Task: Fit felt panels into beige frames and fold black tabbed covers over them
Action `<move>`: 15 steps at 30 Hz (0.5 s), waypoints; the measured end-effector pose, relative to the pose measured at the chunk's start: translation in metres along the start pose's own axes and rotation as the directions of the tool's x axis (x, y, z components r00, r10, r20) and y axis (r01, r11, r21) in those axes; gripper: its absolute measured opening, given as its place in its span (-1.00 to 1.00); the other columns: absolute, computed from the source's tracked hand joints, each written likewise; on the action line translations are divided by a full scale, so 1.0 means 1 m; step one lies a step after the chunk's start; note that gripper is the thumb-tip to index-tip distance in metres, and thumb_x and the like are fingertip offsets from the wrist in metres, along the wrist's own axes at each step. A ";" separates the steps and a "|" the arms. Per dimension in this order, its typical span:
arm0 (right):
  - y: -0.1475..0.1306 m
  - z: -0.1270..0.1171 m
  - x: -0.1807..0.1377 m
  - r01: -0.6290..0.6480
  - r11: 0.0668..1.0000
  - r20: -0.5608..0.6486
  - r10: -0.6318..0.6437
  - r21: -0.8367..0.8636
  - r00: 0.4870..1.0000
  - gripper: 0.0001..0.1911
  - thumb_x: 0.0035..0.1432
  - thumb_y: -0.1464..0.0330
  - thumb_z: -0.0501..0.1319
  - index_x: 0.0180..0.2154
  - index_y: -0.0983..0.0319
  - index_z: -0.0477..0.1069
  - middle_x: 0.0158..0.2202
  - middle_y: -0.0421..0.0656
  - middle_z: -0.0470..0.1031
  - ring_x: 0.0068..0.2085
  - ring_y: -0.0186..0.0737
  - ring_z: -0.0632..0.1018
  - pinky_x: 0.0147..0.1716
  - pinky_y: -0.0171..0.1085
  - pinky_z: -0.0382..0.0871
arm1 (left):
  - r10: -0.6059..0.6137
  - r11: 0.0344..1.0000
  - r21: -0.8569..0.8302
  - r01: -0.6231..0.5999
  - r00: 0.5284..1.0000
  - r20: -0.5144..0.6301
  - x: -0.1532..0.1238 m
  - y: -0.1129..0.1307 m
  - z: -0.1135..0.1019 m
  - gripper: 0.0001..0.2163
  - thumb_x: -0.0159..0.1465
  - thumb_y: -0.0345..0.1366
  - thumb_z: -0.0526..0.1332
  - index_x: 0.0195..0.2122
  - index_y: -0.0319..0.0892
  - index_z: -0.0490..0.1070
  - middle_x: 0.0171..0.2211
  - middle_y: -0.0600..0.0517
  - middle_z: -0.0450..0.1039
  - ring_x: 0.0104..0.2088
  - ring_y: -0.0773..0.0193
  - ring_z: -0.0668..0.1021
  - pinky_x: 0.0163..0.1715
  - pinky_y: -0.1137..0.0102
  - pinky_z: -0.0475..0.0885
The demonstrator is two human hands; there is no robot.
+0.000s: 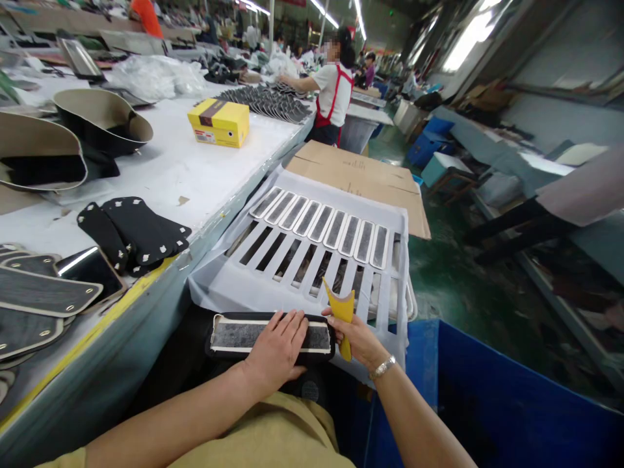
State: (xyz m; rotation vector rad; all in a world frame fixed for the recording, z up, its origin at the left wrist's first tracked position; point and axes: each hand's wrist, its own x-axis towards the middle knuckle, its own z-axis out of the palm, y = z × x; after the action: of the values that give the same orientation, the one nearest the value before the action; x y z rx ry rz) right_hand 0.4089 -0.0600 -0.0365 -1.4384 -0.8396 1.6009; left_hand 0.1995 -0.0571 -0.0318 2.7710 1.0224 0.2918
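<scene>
My left hand [277,348] lies flat, fingers stretched out, pressing on a black strip with a grey fuzzy centre [234,336] that rests on my lap. My right hand [358,338] is closed round a yellow scraper-like tool [341,311], held upright at the strip's right end. Just beyond the hands stands a white slotted tray [244,286] with a row of several similar grey strips [322,224] laid out on its far side.
A long white worktable [185,169] runs along the left with black cut pieces [131,231], a yellow box [219,121] and curved shoe parts [102,120]. A blue bin [487,403] sits at my right. Flattened cardboard [361,175] lies beyond the tray; a person in a red apron [331,97] works further off.
</scene>
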 end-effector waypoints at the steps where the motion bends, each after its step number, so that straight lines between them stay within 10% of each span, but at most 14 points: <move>1: -0.002 0.002 0.001 -0.009 1.000 0.002 0.009 -0.013 1.000 -0.66 -0.11 0.25 0.30 -0.27 0.27 0.37 -0.62 -0.35 0.17 -0.62 -0.49 0.15 -0.64 -0.42 0.00 | -0.020 1.000 0.010 0.020 1.000 0.006 -0.007 -0.004 -0.003 -0.29 0.09 0.02 0.21 0.16 -0.33 0.13 0.19 -0.25 0.13 0.17 -0.01 0.22 0.17 0.10 -0.02; 8: -0.010 0.009 0.007 -0.010 0.938 -0.028 0.000 -0.345 1.000 -0.73 -0.06 0.25 0.24 -0.28 0.22 0.37 -0.65 -0.36 0.16 -0.64 -0.45 0.16 -0.66 -0.40 0.02 | -0.180 0.982 -0.074 0.171 0.974 -0.135 -0.082 -0.050 -0.029 -0.31 0.15 -0.04 0.18 0.23 -0.23 0.01 0.22 -0.18 0.09 0.22 0.03 0.14 0.21 0.04 -0.12; 12: -0.016 0.008 0.011 0.060 0.904 -0.004 -0.069 -0.424 0.998 -0.68 -0.08 0.20 0.28 -0.27 0.22 0.40 -0.56 -0.28 0.29 -0.62 -0.43 0.21 -0.64 -0.36 0.08 | -0.547 0.781 -0.477 0.402 0.810 -0.213 -0.120 -0.077 -0.017 -0.17 0.07 -0.05 0.25 0.26 -0.24 -0.15 0.23 -0.21 0.03 0.21 0.03 0.16 0.16 0.10 0.12; 15: -0.014 0.011 0.010 0.111 0.905 0.038 -0.105 -0.410 0.994 -0.65 -0.05 0.15 0.27 -0.24 0.22 0.44 -0.50 -0.22 0.39 -0.57 -0.36 0.32 -0.58 -0.32 0.21 | -0.695 0.514 -0.791 0.333 0.702 -0.156 -0.116 -0.084 0.002 -0.31 0.20 -0.07 0.11 0.25 -0.25 -0.14 0.20 -0.21 0.11 0.18 0.11 0.25 0.11 0.18 0.21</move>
State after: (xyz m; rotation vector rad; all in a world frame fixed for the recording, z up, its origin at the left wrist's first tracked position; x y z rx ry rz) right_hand 0.3993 -0.0446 -0.0272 -1.6343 -1.3029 1.4034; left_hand 0.0613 -0.0704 -0.0669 1.5761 1.4177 1.0364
